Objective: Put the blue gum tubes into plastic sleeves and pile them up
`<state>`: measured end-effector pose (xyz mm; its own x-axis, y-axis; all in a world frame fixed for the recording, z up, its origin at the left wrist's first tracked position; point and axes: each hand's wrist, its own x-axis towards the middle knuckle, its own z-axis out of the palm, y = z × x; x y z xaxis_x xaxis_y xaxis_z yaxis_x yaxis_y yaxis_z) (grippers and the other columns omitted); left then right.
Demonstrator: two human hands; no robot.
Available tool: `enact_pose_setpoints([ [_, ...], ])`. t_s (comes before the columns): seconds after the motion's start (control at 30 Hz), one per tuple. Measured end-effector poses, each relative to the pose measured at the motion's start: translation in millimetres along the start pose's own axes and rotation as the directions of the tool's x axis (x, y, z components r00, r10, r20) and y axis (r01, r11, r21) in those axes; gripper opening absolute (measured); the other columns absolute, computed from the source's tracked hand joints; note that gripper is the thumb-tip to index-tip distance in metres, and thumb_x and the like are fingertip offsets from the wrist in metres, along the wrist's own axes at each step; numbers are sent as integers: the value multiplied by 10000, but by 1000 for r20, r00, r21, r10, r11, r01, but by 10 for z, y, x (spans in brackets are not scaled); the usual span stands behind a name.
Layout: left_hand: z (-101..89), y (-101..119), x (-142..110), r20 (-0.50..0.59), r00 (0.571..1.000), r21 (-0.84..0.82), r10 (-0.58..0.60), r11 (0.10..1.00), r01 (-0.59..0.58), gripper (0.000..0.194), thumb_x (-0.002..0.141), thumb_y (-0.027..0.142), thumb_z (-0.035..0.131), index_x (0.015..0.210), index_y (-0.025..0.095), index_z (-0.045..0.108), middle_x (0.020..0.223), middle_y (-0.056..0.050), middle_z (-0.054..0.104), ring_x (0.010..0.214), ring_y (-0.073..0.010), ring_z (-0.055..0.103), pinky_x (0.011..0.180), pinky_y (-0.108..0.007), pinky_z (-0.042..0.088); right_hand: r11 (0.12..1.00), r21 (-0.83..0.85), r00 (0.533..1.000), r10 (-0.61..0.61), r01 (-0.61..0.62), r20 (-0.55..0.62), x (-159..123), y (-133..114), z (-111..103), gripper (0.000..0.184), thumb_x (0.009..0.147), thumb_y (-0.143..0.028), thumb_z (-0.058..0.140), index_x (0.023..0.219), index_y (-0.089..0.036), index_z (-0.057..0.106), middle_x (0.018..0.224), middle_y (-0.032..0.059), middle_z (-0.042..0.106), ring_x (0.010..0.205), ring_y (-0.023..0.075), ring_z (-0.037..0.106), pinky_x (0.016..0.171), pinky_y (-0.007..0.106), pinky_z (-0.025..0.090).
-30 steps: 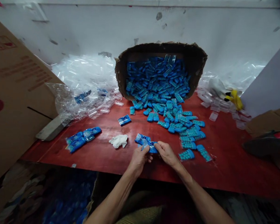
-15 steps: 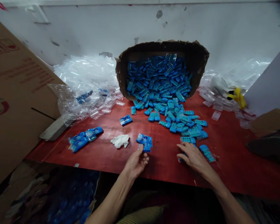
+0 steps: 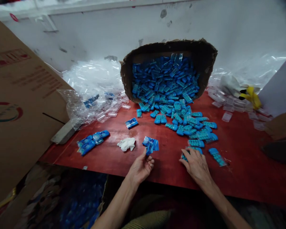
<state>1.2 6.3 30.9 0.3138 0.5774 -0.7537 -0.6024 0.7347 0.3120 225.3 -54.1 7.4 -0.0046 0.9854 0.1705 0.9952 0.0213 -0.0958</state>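
My left hand is closed, thumb against fingers, on the near corner of a blue printed plastic wrapper. Just beyond it lies a flat blue printed wrapper; whether the two are separate pieces I cannot tell. On the right, my right hand curls its fingers and thumb around a small clear-topped pack of blue beads, mostly hidden under the hand. Similar blue bead packs lie just beyond the fingers, and one more pack rests to the right of the hand.
A tipped carton spills blue packs onto the red table. Left of centre are a crumpled white tissue, a blue wrapper and several wrapped packs. Clear plastic cases heap behind. A large cardboard box stands left.
The view has turned slightly left, so everything sits further right. My right hand's fingers have closed in around the bead pack. The blue wrapper at my left hand's thumb shows more.
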Motion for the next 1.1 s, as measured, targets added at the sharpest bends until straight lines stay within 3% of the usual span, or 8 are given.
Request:
enact_pose_setpoints([
  [0.2, -44, -15, 13, -41, 999, 23, 15, 1000, -14, 241, 797, 297, 470, 621, 136, 500, 447, 8, 485, 401, -84, 502, 374, -160, 384, 1000, 20, 1000, -20, 19, 16, -57, 36, 51, 308, 746, -233, 538, 1052, -192, 546, 1031, 110, 546, 892, 253, 481, 696, 360, 389],
  [0.33, -28, -19, 3, -37, 999, 21, 26, 999, -26, 244, 804, 290, 460, 616, 138, 493, 447, 6, 490, 405, -84, 506, 380, -162, 388, 996, 58, 997, -64, 66, -33, -150, 108, 85, 362, 760, -237, 512, 1118, -187, 506, 1028, 116, 549, 941, 255, 481, 758, 387, 383],
  [0.5, -65, -52, 24, 12, 999, 65, 44, 997, -45, 223, 788, 298, 486, 630, 140, 494, 455, -1, 519, 413, -90, 516, 411, -175, 409, 992, 121, 999, 43, -43, 1, -230, 206, 110, 351, 790, -230, 455, 1138, -197, 492, 1005, 117, 564, 900, 270, 499, 703, 407, 409],
  [0.57, -70, -74, 45, 25, 998, 96, 62, 993, -64, 202, 776, 303, 506, 650, 145, 500, 457, 1, 528, 417, -94, 522, 418, -178, 413, 963, 265, 999, 36, -40, 19, -134, 141, 33, 338, 786, -249, 477, 1119, -199, 501, 968, 99, 574, 887, 251, 507, 725, 397, 419],
  [0.67, -59, -93, 65, 33, 997, 129, 71, 989, -75, 201, 773, 317, 508, 661, 149, 502, 452, 5, 526, 418, -97, 527, 404, -173, 401, 845, 535, 1000, -3, 15, -24, 82, -85, -171, 348, 782, -273, 507, 1123, -210, 486, 993, 73, 559, 915, 208, 506, 800, 358, 418],
  [0.73, -58, -94, 68, 38, 996, 140, 78, 987, -83, 211, 774, 324, 504, 657, 149, 501, 447, 6, 522, 414, -95, 526, 398, -170, 394, 790, 609, 998, -44, 69, -55, 202, -263, -311, 362, 774, -284, 526, 1129, -222, 489, 1023, 70, 540, 941, 205, 490, 827, 360, 407],
  [0.87, -91, -89, 73, 68, 991, 168, 115, 978, -125, 213, 761, 341, 518, 672, 148, 506, 451, 6, 531, 420, -97, 532, 405, -173, 393, 743, 648, 982, -180, 169, -50, 300, -487, -441, 339, 770, -272, 541, 1106, -230, 521, 999, 64, 549, 927, 202, 483, 820, 360, 410],
  [1.1, -129, -109, 97, 136, 977, 226, 163, 955, -191, 223, 719, 367, 566, 698, 155, 502, 451, 13, 538, 422, -104, 531, 399, -177, 377, 784, 580, 972, -227, 220, -62, 290, -501, -396, 349, 767, -262, 546, 1111, -213, 522, 962, 74, 549, 872, 203, 476, 775, 365, 416],
])
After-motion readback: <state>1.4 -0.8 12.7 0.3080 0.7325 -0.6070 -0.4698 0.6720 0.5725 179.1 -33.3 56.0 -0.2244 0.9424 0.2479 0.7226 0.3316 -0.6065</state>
